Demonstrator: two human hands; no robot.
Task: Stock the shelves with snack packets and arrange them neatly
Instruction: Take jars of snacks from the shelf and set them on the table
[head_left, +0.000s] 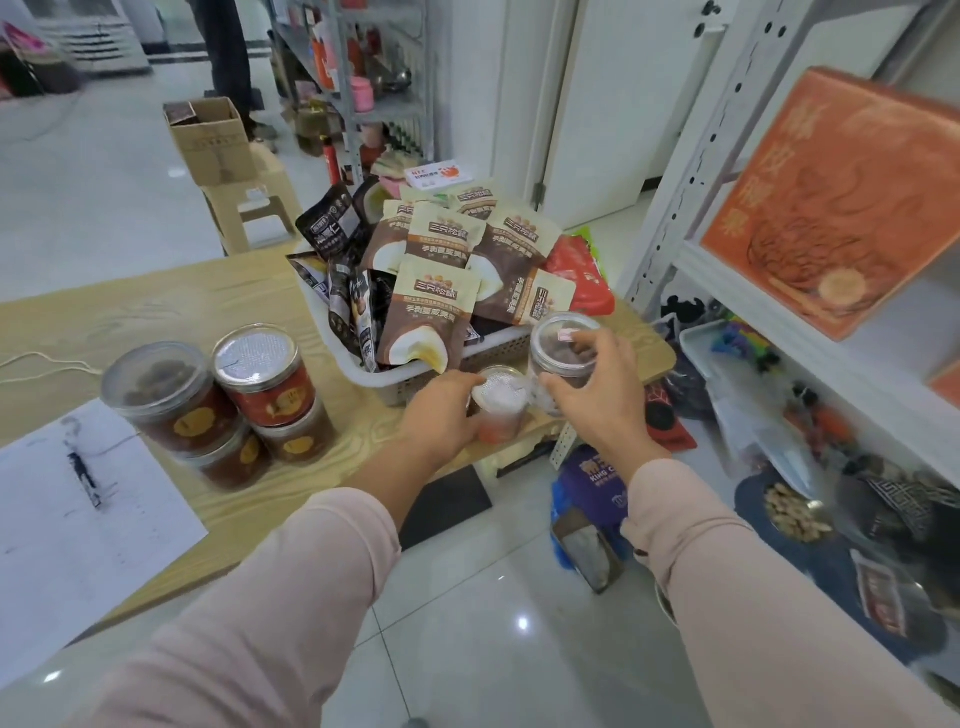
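The left grip (441, 415) hides most of a small jar (501, 410) with a foil lid, its fingers curled round the jar's side at the near right edge of the table (156, 312). Just right of it, the right grip (597, 395) wraps a clear jar (563, 345); its dark contents are hard to make out, possibly dried fruit. Beyond both, a white basket (363, 371) holds snack packets (441, 306), brown-and-cream in front, black at the left. Four lidded jars (218, 400) stand stacked at the left. On the shelf (737, 288) at the right, an orange box (836, 208) is cut off by the frame.
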